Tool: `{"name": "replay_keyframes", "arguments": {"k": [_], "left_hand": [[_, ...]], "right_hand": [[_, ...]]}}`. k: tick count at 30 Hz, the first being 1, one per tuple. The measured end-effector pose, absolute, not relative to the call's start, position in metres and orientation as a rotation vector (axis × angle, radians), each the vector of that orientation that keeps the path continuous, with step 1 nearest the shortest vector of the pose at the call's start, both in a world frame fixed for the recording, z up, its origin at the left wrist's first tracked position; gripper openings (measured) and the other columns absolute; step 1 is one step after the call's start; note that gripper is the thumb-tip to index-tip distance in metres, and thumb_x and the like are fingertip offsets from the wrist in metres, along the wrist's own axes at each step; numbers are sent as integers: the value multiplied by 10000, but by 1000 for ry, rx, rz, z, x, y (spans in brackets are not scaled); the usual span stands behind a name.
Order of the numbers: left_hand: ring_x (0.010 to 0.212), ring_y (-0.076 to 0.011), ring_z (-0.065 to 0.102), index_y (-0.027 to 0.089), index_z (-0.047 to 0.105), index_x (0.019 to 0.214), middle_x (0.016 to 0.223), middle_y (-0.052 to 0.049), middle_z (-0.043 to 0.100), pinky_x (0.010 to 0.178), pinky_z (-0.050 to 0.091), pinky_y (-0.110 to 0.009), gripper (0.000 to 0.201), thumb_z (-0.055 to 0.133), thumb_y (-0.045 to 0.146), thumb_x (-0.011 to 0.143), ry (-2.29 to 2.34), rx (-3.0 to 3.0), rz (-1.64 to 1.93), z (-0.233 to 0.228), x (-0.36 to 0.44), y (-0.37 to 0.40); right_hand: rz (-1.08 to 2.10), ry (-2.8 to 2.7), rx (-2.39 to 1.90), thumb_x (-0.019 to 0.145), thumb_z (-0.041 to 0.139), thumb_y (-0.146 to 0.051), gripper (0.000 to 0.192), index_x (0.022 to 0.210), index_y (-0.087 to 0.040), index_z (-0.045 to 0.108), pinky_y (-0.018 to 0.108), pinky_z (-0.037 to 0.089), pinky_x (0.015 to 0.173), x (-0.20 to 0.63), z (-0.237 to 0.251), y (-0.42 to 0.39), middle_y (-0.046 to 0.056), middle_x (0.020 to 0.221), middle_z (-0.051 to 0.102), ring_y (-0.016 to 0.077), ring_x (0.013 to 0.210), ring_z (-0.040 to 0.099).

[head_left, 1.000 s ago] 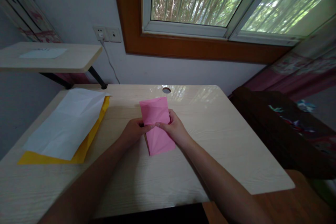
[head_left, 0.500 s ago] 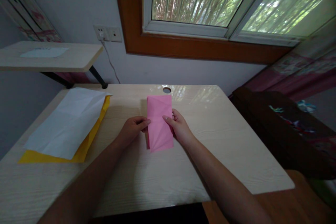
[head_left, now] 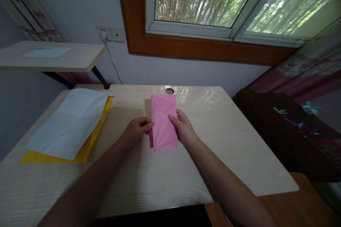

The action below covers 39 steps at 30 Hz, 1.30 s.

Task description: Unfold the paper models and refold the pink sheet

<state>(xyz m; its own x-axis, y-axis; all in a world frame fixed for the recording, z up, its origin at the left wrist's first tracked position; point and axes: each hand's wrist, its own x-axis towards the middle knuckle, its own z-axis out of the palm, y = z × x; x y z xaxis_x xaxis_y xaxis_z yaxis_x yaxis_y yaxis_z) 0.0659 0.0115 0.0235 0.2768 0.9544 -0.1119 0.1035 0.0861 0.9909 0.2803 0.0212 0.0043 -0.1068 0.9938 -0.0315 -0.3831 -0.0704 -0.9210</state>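
Note:
A folded sheet of pink paper [head_left: 163, 127] is held upright, long side vertical, over the middle of the desk. Crease lines fan out across its lower half, and a second layer shows along its left edge. My left hand [head_left: 138, 128] pinches that left edge between thumb and fingers. On the opposite side, my right hand [head_left: 184, 127] grips the paper with the thumb flat on the front; most of its fingers are hidden behind the sheet.
White paper [head_left: 71, 124] lies over a yellow sheet [head_left: 82, 154] on the desk's left side. Behind them stands a raised shelf [head_left: 87, 58] on black legs. A round cable hole [head_left: 169, 91] is near the desk's [head_left: 234, 156] back edge. Dark furniture [head_left: 282, 131] stands at right.
The pink paper has shifted slightly right and up, with its lower edge now a little higher. Both hands keep their hold on its sides.

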Motion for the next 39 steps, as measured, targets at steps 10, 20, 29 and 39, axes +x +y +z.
{"name": "replay_keyframes", "arguments": {"k": [10, 20, 29, 39], "left_hand": [[595, -138, 605, 162, 703, 767, 666, -3, 664, 619, 486, -254, 261, 702, 419, 807, 1146, 1385, 812, 19, 66, 11], [596, -120, 625, 169, 676, 770, 665, 8, 667, 621, 509, -235, 275, 673, 432, 851, 1115, 1377, 839, 17, 67, 12], [528, -107, 592, 168, 638, 696, 592, 16, 633, 561, 475, -220, 302, 682, 428, 843, 1139, 1354, 841, 19, 67, 12], [554, -125, 657, 167, 631, 802, 637, 3, 674, 549, 513, -223, 292, 719, 444, 823, 1012, 1327, 704, 21, 67, 9]], "right_hand": [[1466, -948, -915, 749, 847, -406, 480, 1101, -278, 546, 348, 592, 763, 279, 6, 20, -5, 967, 737, 193, 809, 700], [1279, -1162, -1037, 672, 896, -337, 592, 1143, -253, 548, 374, 526, 922, 280, 1, 21, 21, 1118, 676, 223, 1032, 640], [1256, -1203, -1047, 686, 883, -349, 600, 1168, -252, 540, 392, 527, 930, 279, 0, 20, 35, 1149, 666, 225, 1035, 636], [1220, -1103, -1010, 708, 863, -336, 520, 1110, -258, 543, 363, 555, 842, 280, 1, 22, 18, 1066, 688, 207, 950, 652]]}}
